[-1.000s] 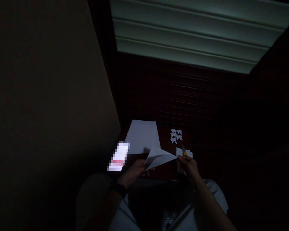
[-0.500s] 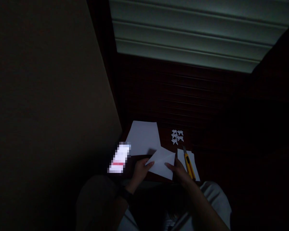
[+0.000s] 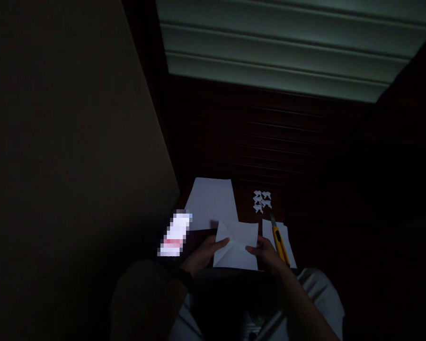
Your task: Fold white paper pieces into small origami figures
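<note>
A creased white paper square (image 3: pixel 236 244) lies nearly flat at the near edge of a small dark table (image 3: pixel 246 215). My left hand (image 3: pixel 205 253) pinches its left edge. On the right edge rest the fingers of my right hand (image 3: pixel 267 253), also closed on the sheet. A yellow utility knife (image 3: pixel 279 241) lies just right of my right hand on a smaller white sheet (image 3: pixel 282 237).
A larger white sheet (image 3: pixel 213 202) lies behind the square. Several small folded paper pieces (image 3: pixel 261 201) sit in a cluster further back. A lit, blurred screen (image 3: pixel 175 234) glows at the left. A beige wall (image 3: pixel 67 142) stands left; pale slats (image 3: pixel 280 47) run above.
The paper was folded into a pointed shape and held up; now it is opened out and lowered flat. My right hand came down from the paper's tip to its right edge, uncovering the knife.
</note>
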Demonstrator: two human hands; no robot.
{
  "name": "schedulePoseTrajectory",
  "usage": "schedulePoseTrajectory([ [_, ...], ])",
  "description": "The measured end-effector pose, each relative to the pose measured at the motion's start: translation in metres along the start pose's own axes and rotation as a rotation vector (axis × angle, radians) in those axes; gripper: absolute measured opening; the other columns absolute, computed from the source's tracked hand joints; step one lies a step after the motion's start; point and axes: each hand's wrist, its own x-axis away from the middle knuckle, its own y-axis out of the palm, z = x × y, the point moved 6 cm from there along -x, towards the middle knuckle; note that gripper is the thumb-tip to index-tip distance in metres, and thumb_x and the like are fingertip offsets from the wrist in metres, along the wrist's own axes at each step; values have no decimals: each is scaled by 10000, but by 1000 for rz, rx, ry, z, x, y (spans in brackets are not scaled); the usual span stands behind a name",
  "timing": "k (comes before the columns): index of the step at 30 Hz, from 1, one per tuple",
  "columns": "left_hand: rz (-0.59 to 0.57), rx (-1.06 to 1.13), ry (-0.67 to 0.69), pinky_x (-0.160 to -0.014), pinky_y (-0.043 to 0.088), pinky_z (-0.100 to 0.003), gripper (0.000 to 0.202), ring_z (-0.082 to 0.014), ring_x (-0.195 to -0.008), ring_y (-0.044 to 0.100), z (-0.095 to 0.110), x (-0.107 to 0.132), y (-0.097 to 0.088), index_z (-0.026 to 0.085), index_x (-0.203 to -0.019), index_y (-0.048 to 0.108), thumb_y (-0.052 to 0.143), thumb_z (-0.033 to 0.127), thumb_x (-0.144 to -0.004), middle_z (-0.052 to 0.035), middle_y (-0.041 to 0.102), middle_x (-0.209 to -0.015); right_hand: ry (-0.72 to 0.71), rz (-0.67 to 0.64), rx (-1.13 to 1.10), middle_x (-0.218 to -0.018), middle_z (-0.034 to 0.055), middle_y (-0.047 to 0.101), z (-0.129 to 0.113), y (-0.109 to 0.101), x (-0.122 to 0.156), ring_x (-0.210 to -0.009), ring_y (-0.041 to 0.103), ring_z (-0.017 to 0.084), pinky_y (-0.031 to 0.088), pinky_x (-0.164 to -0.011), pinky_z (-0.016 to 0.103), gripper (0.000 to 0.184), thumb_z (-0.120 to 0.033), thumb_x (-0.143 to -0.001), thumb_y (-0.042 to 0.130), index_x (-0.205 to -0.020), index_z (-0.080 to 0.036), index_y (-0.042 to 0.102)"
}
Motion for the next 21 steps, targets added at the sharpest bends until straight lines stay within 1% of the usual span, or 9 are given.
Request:
schedulePoseTrajectory([
  [3, -59, -4, -45, -847, 405, -408, 464, -274, -920, 590, -4, -1, 0, 90, -1129, 550, 607, 330, -736, -156, 622, -1050, 21, -30, 22, -939, 80, 657, -1, 2, 2, -834, 600, 233, 446, -771, 381, 400, -296, -623, 718, -975, -151, 598],
  [6, -102, -16, -45, -858, 397, -416, 459, -282, -948, 577, -3, 1, 3, 97, -1133, 548, 626, 288, -723, -157, 607, -1082, 62, -46, 85, -955, 87, 654, -2, 6, 5, -851, 595, 244, 448, -769, 385, 417, -335, -635, 707, -991, -146, 601],
  [11, -74, -36, -4, -883, 381, -425, 468, -288, -983, 559, 0, 2, 3, 97, -1102, 566, 680, 219, -664, -155, 600, -1096, 109, -57, 141, -940, 95, 658, -1, 6, 7, -834, 597, 243, 447, -770, 397, 414, -358, -639, 699, -972, -127, 616],
  [13, -47, -48, 13, -894, 375, -425, 513, -287, -1013, 542, 2, 1, 1, 112, -1116, 554, 702, 199, -633, -151, 590, -1116, 122, -79, 131, -946, 99, 655, -1, 6, 6, -830, 598, 242, 446, -774, 401, 416, -350, -637, 702, -977, -128, 617],
  [16, -1, -79, 30, -884, 385, -417, 573, -278, -1019, 538, 1, 0, -3, 137, -1140, 536, 723, 176, -599, -141, 588, -1123, 127, -112, 113, -967, 102, 650, -2, 6, 6, -885, 585, 253, 430, -814, 407, 441, -318, -611, 724, -999, -137, 618],
  [19, -1, -135, -1, -841, 410, -401, 510, -275, -962, 565, -5, -2, -7, 124, -1099, 572, 709, 197, -613, -138, 623, -1055, 132, -108, 121, -978, 92, 650, -1, 3, 4, -916, 577, 253, 425, -824, 400, 472, -302, -601, 730, -1036, -160, 613],
  [21, -5, -183, -2, -815, 420, -376, 427, -265, -922, 579, -7, -4, -10, 115, -1037, 614, 690, 213, -628, -129, 648, -993, 128, -111, 164, -951, 83, 661, 2, 1, 3, -879, 588, 243, 435, -795, 384, 440, -308, -604, 721, -1011, -165, 634],
])
